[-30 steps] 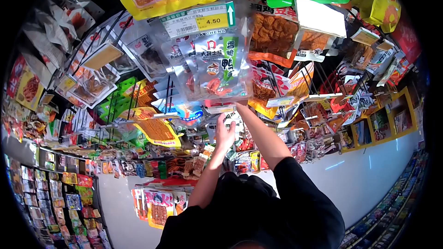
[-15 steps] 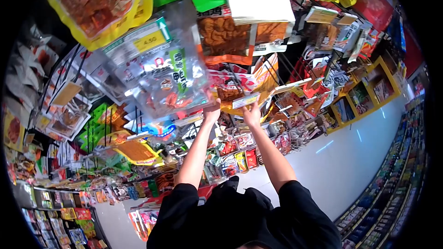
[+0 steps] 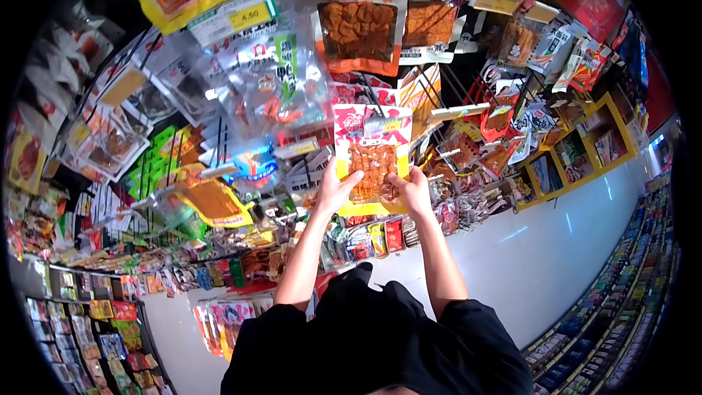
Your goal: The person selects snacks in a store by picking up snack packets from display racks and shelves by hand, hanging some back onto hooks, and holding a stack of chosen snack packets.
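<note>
A snack packet (image 3: 373, 157) with a pink and white patterned top, a yellow border and brown pieces behind a clear window is held upright at the rack. My left hand (image 3: 336, 186) grips its left edge, thumb on the front. On its right edge my right hand (image 3: 413, 192) has the same kind of grip, and the fingers behind the packet are hidden. Above the packet hangs a large orange-edged packet (image 3: 358, 33). Up and to the left are clear grey packets (image 3: 274, 80) under a 4.50 price tag (image 3: 238, 16).
Hooks with price tags (image 3: 459, 112) stick out around the packet. A yellow packet (image 3: 212, 201) hangs at the left. Yellow-framed bins (image 3: 610, 128) stand at the right, above the pale floor (image 3: 512, 263). Curved shelves of goods (image 3: 614, 300) run along the lower right.
Both hands now hold the pink and yellow packet in front of the rack; half a second ago they were reaching among the hanging packets. The view has shifted slightly.
</note>
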Motion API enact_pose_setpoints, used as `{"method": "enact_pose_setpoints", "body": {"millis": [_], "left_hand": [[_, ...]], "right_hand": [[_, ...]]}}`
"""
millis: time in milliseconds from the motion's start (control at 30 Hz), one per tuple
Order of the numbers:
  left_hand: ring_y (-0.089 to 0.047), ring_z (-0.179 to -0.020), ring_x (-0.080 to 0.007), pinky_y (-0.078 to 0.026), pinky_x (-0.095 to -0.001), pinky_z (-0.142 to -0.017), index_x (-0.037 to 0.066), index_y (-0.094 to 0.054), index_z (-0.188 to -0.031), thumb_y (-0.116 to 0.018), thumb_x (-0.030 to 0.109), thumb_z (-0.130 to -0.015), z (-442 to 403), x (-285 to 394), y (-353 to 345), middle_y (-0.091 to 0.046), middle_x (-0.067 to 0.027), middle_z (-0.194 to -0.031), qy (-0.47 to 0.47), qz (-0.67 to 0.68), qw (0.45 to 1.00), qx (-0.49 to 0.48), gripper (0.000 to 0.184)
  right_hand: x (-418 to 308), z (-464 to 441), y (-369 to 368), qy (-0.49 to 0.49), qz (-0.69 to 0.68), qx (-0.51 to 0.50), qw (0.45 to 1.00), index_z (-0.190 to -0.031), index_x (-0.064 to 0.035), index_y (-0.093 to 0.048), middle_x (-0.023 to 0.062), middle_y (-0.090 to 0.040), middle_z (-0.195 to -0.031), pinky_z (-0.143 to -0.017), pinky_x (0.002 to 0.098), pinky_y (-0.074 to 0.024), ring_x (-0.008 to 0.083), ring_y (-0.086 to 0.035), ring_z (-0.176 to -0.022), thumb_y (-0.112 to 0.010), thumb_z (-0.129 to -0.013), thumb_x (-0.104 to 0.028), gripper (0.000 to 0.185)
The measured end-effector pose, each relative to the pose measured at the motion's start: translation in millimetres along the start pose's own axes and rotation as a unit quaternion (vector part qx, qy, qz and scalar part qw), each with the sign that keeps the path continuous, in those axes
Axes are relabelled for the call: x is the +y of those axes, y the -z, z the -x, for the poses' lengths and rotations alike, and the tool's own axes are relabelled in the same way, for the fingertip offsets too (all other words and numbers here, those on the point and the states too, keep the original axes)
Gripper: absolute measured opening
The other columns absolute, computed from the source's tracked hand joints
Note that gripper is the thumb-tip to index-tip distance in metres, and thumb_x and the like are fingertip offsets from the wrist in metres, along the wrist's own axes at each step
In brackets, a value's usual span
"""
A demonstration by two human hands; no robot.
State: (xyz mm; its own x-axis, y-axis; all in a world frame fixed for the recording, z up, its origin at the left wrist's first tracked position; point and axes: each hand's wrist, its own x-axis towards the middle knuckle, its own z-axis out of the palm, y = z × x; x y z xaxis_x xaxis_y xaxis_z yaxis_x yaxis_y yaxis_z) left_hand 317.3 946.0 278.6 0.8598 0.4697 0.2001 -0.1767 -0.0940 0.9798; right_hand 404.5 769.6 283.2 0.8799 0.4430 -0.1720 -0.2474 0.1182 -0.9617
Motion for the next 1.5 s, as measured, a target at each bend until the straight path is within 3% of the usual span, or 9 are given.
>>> {"method": "enact_pose_setpoints", "body": {"millis": [167,300,500,633,833,1033,1333,1433,1500], "left_hand": [[-0.053,-0.107,-0.0136,-0.044,-0.0293,-0.092,0.000,-0.044,-0.128,-0.068,0.002,-0.082,68,43,-17,-0.056,-0.0080,-0.119,0.021,-0.056,0.998,-0.005,0.052],[-0.055,-0.106,-0.0137,-0.045,-0.0294,-0.092,0.001,-0.045,-0.127,-0.066,-0.002,-0.081,154,25,-39,-0.057,-0.0065,-0.117,0.070,0.124,0.989,0.027,0.051],[-0.054,-0.108,-0.0193,-0.045,-0.0335,-0.090,0.006,-0.046,-0.128,-0.072,0.013,-0.081,333,-1,-50,-0.056,-0.0090,-0.119,0.326,0.178,0.912,0.173,0.054],[-0.054,-0.110,-0.0197,-0.043,-0.0347,-0.095,0.004,-0.045,-0.129,-0.071,0.011,-0.083,450,6,-41,-0.056,-0.0080,-0.120,0.321,0.214,0.879,0.279,0.054],[-0.054,-0.111,-0.0204,-0.043,-0.0365,-0.095,0.002,-0.043,-0.129,-0.068,0.013,-0.085,559,41,-12,-0.056,-0.0094,-0.119,0.266,0.247,0.894,0.264,0.051],[-0.059,-0.091,-0.0142,-0.047,-0.0297,-0.083,0.000,-0.053,-0.111,-0.071,0.015,-0.082,617,34,24,-0.061,-0.0061,-0.101,0.266,0.154,0.849,0.430,0.037],[-0.061,-0.090,-0.0167,-0.049,-0.0322,-0.079,-0.003,-0.047,-0.114,-0.079,0.021,-0.073,647,24,197,-0.063,-0.0111,-0.100,0.226,-0.170,0.901,0.328,0.057],[-0.064,-0.092,-0.0318,-0.048,-0.0387,-0.080,0.000,-0.048,-0.111,-0.083,0.032,-0.066,645,7,267,-0.064,-0.0174,-0.099,0.194,-0.177,0.919,0.293,0.065],[-0.060,-0.098,-0.0368,-0.047,-0.0429,-0.083,0.004,-0.047,-0.116,-0.082,0.029,-0.066,626,22,302,-0.063,-0.0182,-0.105,0.301,-0.290,0.865,0.278,0.066]], "right_hand": [[-8,82,13,-0.046,-0.079,0.017,0.996,-0.096,0.0009,-0.052,0.0094,-0.064,-0.089,-0.065,0.0291,-0.0527,0.0151,-0.063,-0.075,-0.066,-0.082,0.000,0.020],[34,144,44,-0.074,-0.110,-0.006,0.991,-0.095,-0.0003,-0.051,0.0095,-0.064,-0.087,-0.064,0.0295,-0.0536,0.0162,-0.063,-0.073,-0.066,-0.082,0.002,0.020],[96,254,65,-0.163,-0.166,-0.067,0.970,-0.093,-0.0026,-0.052,0.0092,-0.064,-0.088,-0.066,0.0307,-0.0544,0.0166,-0.064,-0.076,-0.062,-0.085,0.003,0.014],[153,330,59,-0.252,-0.185,-0.162,0.936,-0.090,-0.0026,-0.054,0.0089,-0.064,-0.089,-0.066,0.0284,-0.0531,0.0156,-0.062,-0.074,-0.062,-0.085,0.002,0.010],[176,409,34,-0.298,-0.130,-0.264,0.908,-0.093,-0.0015,-0.054,0.0081,-0.064,-0.089,-0.071,0.0288,-0.0515,0.0145,-0.060,-0.076,-0.066,-0.083,0.001,0.016],[195,449,-26,-0.279,-0.113,-0.299,0.905,-0.101,-0.0007,-0.052,0.0096,-0.064,-0.094,-0.074,0.0299,-0.0524,0.0160,-0.062,-0.082,-0.066,-0.083,0.002,0.022],[240,490,-169,-0.261,0.085,-0.315,0.909,-0.123,0.0042,-0.043,0.0150,-0.063,-0.101,-0.077,0.0306,-0.0514,0.0215,-0.063,-0.089,-0.063,-0.077,0.007,0.050],[297,487,-216,-0.170,0.175,-0.311,0.918,-0.121,0.0050,-0.047,0.0148,-0.063,-0.102,-0.078,0.0315,-0.0504,0.0215,-0.062,-0.089,-0.063,-0.074,0.006,0.049],[307,483,-250,-0.206,0.217,-0.271,0.915,-0.123,0.0041,-0.050,0.0141,-0.062,-0.102,-0.077,0.0314,-0.0489,0.0221,-0.061,-0.089,-0.063,-0.074,0.003,0.052]]}}
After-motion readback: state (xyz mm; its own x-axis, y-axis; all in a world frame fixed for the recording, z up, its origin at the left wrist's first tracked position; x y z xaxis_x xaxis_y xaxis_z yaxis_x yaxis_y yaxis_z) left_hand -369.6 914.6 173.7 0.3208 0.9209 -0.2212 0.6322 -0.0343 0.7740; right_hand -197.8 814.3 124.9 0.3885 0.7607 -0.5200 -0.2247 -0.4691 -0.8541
